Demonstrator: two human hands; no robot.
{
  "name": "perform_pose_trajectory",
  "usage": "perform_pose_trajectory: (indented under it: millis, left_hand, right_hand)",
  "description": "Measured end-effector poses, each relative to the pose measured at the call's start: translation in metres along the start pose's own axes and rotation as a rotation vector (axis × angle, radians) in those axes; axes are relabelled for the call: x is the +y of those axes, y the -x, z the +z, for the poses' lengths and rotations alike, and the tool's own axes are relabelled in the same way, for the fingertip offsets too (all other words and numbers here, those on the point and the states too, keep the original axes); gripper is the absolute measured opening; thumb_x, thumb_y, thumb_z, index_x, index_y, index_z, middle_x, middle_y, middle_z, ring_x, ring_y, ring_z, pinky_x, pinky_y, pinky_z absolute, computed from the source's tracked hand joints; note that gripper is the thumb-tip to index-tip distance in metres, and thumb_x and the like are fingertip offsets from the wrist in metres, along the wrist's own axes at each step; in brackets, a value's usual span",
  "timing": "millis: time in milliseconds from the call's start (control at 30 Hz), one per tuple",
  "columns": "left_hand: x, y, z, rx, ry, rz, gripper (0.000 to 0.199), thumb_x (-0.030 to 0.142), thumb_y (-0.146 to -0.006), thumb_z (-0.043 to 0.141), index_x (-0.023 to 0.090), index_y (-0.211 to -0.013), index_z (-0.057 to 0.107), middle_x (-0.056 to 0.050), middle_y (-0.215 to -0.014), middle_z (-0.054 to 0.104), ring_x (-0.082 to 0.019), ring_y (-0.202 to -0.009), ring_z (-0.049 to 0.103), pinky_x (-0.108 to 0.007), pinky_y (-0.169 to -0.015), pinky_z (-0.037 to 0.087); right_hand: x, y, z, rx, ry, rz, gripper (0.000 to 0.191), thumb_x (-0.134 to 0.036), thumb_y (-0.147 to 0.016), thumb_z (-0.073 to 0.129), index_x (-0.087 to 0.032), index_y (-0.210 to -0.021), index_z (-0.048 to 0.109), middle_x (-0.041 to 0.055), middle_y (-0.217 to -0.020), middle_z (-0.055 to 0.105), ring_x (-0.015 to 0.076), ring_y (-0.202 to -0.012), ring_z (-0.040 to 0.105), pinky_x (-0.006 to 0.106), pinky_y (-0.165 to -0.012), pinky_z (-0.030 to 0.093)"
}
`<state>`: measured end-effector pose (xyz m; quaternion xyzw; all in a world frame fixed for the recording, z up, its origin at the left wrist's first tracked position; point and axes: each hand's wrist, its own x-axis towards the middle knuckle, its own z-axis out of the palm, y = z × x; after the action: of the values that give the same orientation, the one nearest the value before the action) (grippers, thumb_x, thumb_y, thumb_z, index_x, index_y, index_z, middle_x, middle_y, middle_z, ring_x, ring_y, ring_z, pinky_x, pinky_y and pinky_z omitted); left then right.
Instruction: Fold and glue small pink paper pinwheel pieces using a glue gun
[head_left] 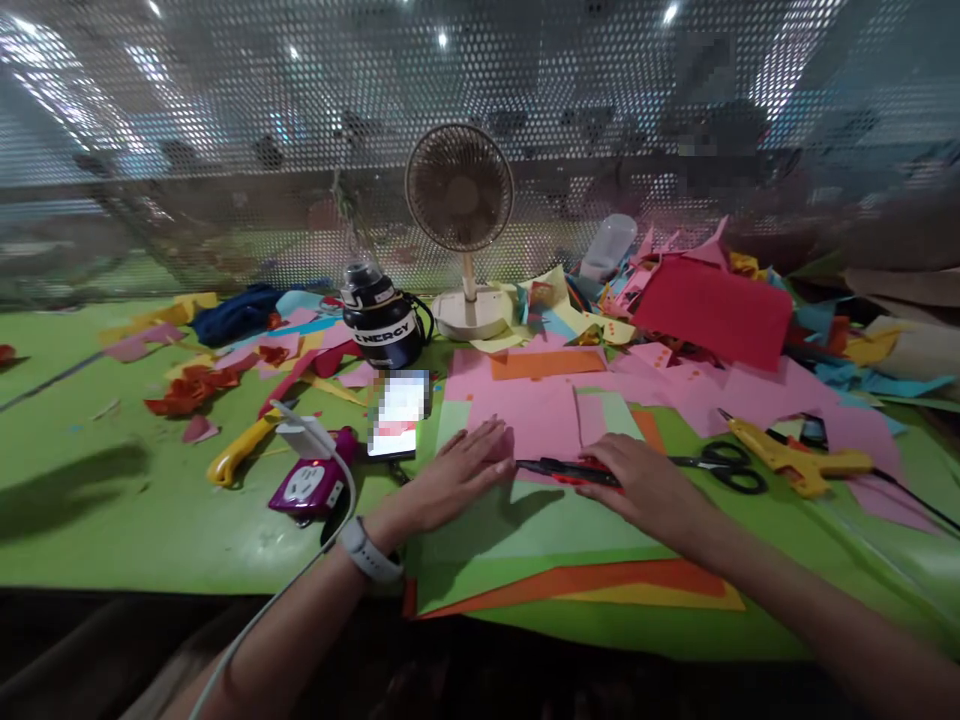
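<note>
My left hand [466, 468] lies flat, fingers stretched out, on a pink sheet [525, 410] and the light green paper [555, 520] beneath it. My right hand [641, 482] has its fingers and thumb on either side of a slender black-and-red tool [559, 469]; its exact kind is unclear. The tool lies low across the paper, its tip pointing toward my left fingers. Orange paper [517, 590] and yellow paper [660, 596] stick out from under the stack. Just right of my right hand are black-handled scissors [727, 468].
A yellow glue gun [795, 455] lies at right. Left are a lit phone [397, 415], a purple power socket [311, 487] with a white cable, and a yellow-handled tool [244, 448]. A fan [461, 190], dark bottle [384, 325] and paper scraps [712, 310] stand before a perforated screen.
</note>
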<state>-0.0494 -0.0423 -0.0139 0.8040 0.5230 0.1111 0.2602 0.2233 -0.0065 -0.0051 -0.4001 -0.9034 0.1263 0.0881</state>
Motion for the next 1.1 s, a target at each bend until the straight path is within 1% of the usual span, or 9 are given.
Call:
perform_pose_trajectory:
  millis: [133, 233, 333, 567, 700, 800, 867, 967, 1100]
  left_hand:
    - [-0.008, -0.007, -0.015, 0.218, 0.076, 0.036, 0.038, 0.042, -0.094, 0.044, 0.024, -0.124, 0.060, -0.008, -0.147, 0.042, -0.024, -0.135, 0.040, -0.040, -0.107, 0.039]
    - [-0.017, -0.016, -0.022, 0.353, -0.013, 0.012, 0.023, 0.025, -0.088, 0.054, 0.022, -0.105, 0.069, -0.010, -0.119, 0.062, -0.024, -0.118, 0.054, -0.041, -0.099, 0.045]
    - [-0.024, -0.025, -0.024, 0.328, -0.060, -0.021, 0.017, 0.019, -0.084, 0.057, 0.021, -0.094, 0.071, -0.008, -0.100, 0.066, -0.023, -0.101, 0.061, -0.038, -0.089, 0.049]
    - [-0.016, -0.030, -0.021, 0.241, -0.012, -0.020, 0.020, 0.017, -0.082, 0.058, 0.020, -0.098, 0.070, -0.006, -0.091, 0.067, -0.019, -0.083, 0.063, -0.031, -0.074, 0.051]
    - [-0.011, -0.026, -0.023, 0.260, -0.045, -0.010, 0.023, 0.019, -0.084, 0.057, 0.021, -0.103, 0.070, -0.007, -0.099, 0.069, -0.022, -0.095, 0.064, -0.034, -0.082, 0.052]
    - [-0.017, -0.021, -0.020, 0.278, -0.144, -0.022, 0.034, 0.027, -0.086, 0.057, 0.019, -0.118, 0.064, -0.013, -0.128, 0.059, -0.027, -0.119, 0.055, -0.042, -0.099, 0.045]
    - [-0.023, -0.018, -0.016, 0.220, -0.189, 0.004, 0.043, 0.030, -0.088, 0.055, 0.018, -0.130, 0.056, -0.013, -0.144, 0.047, -0.029, -0.133, 0.041, -0.045, -0.108, 0.036]
    - [-0.028, -0.016, -0.009, 0.141, -0.207, 0.061, 0.043, 0.030, -0.093, 0.048, 0.023, -0.135, 0.050, -0.008, -0.147, 0.044, -0.026, -0.140, 0.030, -0.046, -0.113, 0.028]
    - [-0.022, -0.014, -0.004, 0.093, -0.186, 0.105, 0.041, 0.030, -0.097, 0.040, 0.023, -0.135, 0.049, -0.008, -0.145, 0.046, -0.022, -0.137, 0.037, -0.041, -0.111, 0.033]
  right_hand:
    - [0.004, 0.001, 0.002, 0.012, -0.049, 0.060, 0.020, -0.035, -0.086, 0.063, -0.018, -0.094, 0.056, 0.0085, -0.096, 0.063, 0.0242, -0.089, 0.060, 0.037, -0.076, 0.048]
    - [0.005, 0.000, 0.003, 0.026, -0.049, 0.051, 0.021, -0.036, -0.085, 0.064, -0.018, -0.092, 0.056, 0.0080, -0.095, 0.063, 0.0238, -0.089, 0.060, 0.036, -0.075, 0.048]
    - [0.006, -0.001, 0.003, 0.032, -0.032, 0.030, 0.022, -0.037, -0.085, 0.064, -0.017, -0.092, 0.058, 0.0083, -0.095, 0.064, 0.0244, -0.090, 0.060, 0.036, -0.076, 0.047]
    - [0.012, -0.001, -0.011, 0.030, -0.019, 0.006, 0.011, -0.025, -0.084, 0.064, -0.018, -0.092, 0.065, 0.0080, -0.094, 0.063, 0.0239, -0.091, 0.060, 0.036, -0.080, 0.047]
    - [0.017, 0.003, -0.013, 0.066, -0.020, 0.029, 0.012, -0.026, -0.085, 0.062, -0.018, -0.093, 0.065, 0.0079, -0.096, 0.061, 0.0229, -0.091, 0.060, 0.036, -0.079, 0.048]
    - [0.019, 0.006, -0.009, 0.061, -0.008, 0.053, 0.013, -0.025, -0.085, 0.062, -0.018, -0.095, 0.064, 0.0087, -0.099, 0.061, 0.0233, -0.093, 0.060, 0.036, -0.080, 0.047]
    - [0.020, 0.008, -0.006, 0.067, 0.003, 0.081, 0.016, -0.027, -0.084, 0.062, -0.018, -0.097, 0.064, 0.0090, -0.100, 0.062, 0.0244, -0.094, 0.060, 0.036, -0.079, 0.047]
    - [0.022, 0.008, -0.006, 0.054, 0.008, 0.091, 0.018, -0.031, -0.083, 0.063, -0.018, -0.096, 0.065, 0.0083, -0.096, 0.064, 0.0244, -0.089, 0.061, 0.035, -0.075, 0.046]
    - [0.024, 0.007, -0.012, 0.028, 0.024, 0.063, 0.012, -0.030, -0.082, 0.063, -0.019, -0.086, 0.065, 0.0071, -0.089, 0.066, 0.0231, -0.083, 0.061, 0.034, -0.072, 0.044]
